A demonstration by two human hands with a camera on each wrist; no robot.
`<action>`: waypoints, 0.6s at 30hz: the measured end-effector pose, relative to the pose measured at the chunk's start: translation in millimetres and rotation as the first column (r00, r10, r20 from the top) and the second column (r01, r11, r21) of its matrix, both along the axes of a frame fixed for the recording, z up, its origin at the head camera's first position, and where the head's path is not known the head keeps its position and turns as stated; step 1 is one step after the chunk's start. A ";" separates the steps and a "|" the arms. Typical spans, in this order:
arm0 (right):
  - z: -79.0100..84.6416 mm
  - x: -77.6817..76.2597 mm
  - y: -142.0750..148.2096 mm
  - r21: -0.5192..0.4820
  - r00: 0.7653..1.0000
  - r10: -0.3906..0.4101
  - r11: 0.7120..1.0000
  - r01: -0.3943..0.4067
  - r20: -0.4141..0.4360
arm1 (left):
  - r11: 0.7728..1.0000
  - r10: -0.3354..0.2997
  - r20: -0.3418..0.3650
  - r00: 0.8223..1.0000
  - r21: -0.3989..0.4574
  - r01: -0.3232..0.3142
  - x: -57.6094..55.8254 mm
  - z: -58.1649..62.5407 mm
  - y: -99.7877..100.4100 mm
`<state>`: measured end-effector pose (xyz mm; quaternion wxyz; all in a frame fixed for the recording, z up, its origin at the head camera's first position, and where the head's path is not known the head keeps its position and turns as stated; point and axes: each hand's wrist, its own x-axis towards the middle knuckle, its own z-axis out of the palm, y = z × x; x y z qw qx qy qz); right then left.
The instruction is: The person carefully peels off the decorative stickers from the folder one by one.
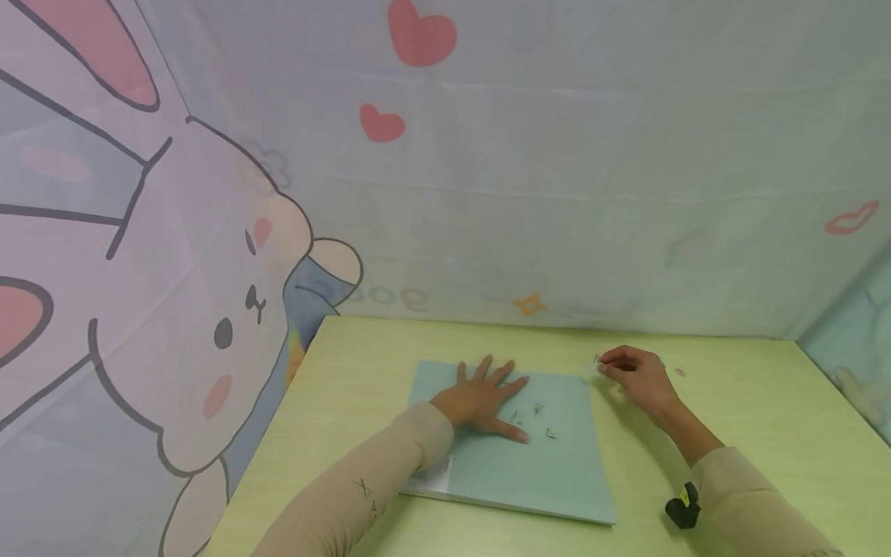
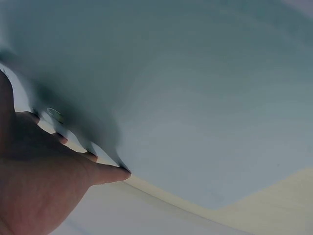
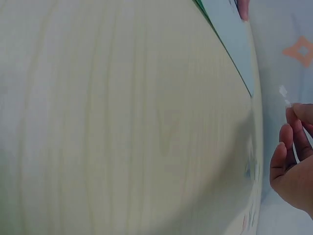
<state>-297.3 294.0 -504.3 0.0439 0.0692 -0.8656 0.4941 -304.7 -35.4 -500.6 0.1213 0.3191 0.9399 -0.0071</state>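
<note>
Clearly, the left hand rests palm down on a pale blue-green rectangular pad, with its fingers straight and widely spread. This pad lies on the pale yellow-green, wood-grained surface, and three small dark sprig-like figures are on its face, to the right of the left hand; whether they are printed or stuck on, I cannot tell. A whitish rectangular patch occupies its near left corner.

The right hand is just beside the far right corner of the pad — its thumb and finger pinch a small, transparent, film-like piece, which is held above the surface. Near this hand, on its right, lies a tiny pinkish piece. Behind the surface hangs a pale cloth with red hearts and a large cartoon rabbit.
</note>
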 end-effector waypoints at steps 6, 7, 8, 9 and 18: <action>2.8 3.1 19.4 0.000 0.999 -0.049 0.999 0.049 -0.018 | 1.000 -0.007 0.002 1.000 0.008 0.007 0.3 0.5 -0.1; 3.0 3.3 23.7 0.003 0.998 -0.063 0.998 0.063 -0.015 | 1.000 -0.009 0.002 1.000 0.008 0.009 0.3 0.6 -0.1; 3.4 3.7 28.1 0.005 0.997 -0.076 0.997 0.076 -0.009 | 1.000 -0.011 0.002 1.000 0.009 0.011 0.1 0.9 -0.1; 3.7 3.9 32.7 0.006 0.996 -0.092 0.996 0.092 0.004 | 1.000 -0.011 0.004 1.000 0.011 0.011 0.1 1.2 -0.1; 3.6 7.3 73.3 -0.013 0.978 -0.189 0.981 0.191 0.089 | 1.000 0.007 0.029 1.000 -0.001 -0.007 -0.4 4.3 0.3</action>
